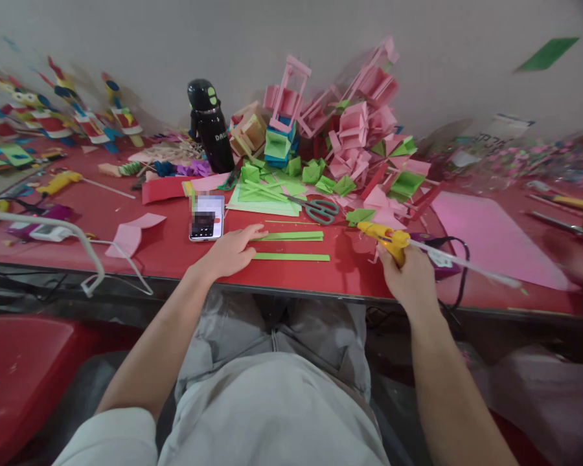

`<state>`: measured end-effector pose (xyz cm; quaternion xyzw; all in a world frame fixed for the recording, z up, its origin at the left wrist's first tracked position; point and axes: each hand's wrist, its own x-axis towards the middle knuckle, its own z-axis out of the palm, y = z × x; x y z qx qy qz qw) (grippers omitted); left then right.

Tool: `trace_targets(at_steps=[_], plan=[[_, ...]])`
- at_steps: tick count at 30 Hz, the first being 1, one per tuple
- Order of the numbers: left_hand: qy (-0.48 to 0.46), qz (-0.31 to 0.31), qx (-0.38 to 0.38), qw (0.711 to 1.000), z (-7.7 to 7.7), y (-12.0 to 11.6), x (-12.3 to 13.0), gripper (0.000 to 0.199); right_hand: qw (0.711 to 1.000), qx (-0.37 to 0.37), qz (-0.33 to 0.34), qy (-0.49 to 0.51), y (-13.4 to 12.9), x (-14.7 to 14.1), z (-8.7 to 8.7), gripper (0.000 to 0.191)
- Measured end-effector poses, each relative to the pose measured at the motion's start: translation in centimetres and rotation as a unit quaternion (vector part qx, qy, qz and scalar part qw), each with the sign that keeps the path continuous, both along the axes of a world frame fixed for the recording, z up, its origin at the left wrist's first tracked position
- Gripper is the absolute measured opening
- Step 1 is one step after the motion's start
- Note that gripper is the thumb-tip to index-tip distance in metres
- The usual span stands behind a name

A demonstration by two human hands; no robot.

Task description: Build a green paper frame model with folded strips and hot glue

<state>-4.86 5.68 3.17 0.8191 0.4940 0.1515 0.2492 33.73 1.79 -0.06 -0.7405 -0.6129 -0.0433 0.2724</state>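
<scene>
My left hand (233, 251) rests on the red table (291, 278), fingers apart, its fingertips on the left ends of two green paper strips. The upper strip (296, 236) looks folded; the lower strip (296, 257) lies flat and roughly parallel to it. My right hand (408, 272) is wrapped round a yellow glue gun (386, 237), whose nozzle points left above the table. A clear glue stick (466, 260) sticks out from the back of the gun. Grey-handled scissors (320, 210) lie beyond the strips, beside green paper sheets (267, 204).
A phone (206, 218) and black bottle (214, 129) stand left of centre. Pink and green paper pieces (354, 129) are piled along the wall. A pink sheet (495, 239) lies right. Another person's blurred hand (573, 259) shows at the right edge.
</scene>
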Motion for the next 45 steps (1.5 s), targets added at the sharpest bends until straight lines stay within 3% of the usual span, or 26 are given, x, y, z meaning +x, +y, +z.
trace_targets(at_steps=[4,10,18,20,23,26,28,32,35,40,45], plan=[[-0.01,0.002,-0.001,1.0,-0.1,-0.1,0.1,0.068,1.0,0.023,-0.002,-0.007,0.9,0.4,-0.8,0.037],[-0.011,0.007,0.001,1.0,-0.1,-0.1,0.1,0.067,0.998,0.055,0.01,0.005,1.0,0.2,-0.4,0.04],[0.0,0.01,0.006,1.0,0.0,-0.1,0.3,0.066,0.984,0.175,-0.033,0.023,-2.2,-1.9,0.2,0.038],[0.007,0.012,0.009,1.0,0.1,-0.1,0.3,0.065,0.988,0.149,0.01,0.037,-2.5,-2.8,0.6,0.036],[0.025,0.015,0.01,1.0,0.3,0.2,0.4,0.062,0.985,0.054,0.157,0.045,-1.2,-4.5,2.0,0.033],[0.058,0.011,0.015,0.998,0.5,0.6,0.5,0.059,0.954,-0.027,0.298,0.012,2.0,-6.6,3.7,0.032],[0.08,0.009,0.024,0.996,0.7,1.0,0.6,0.057,0.935,-0.066,0.348,-0.019,4.5,-8.0,4.5,0.033],[0.104,0.015,0.048,0.993,1.0,1.8,1.0,0.057,0.906,-0.175,0.373,-0.098,8.6,-10.2,5.2,0.026],[0.1,0.002,0.05,0.994,1.4,2.6,1.1,0.057,0.888,-0.23,0.378,-0.127,10.1,-11.0,5.6,0.02],[0.089,-0.008,0.035,0.995,1.6,3.8,1.0,0.054,0.874,-0.263,0.376,-0.158,10.6,-11.5,6.4,0.015],[0.059,-0.031,0.049,0.997,0.6,4.8,0.4,0.048,0.867,-0.276,0.378,-0.171,10.6,-11.9,7.0,0.014]])
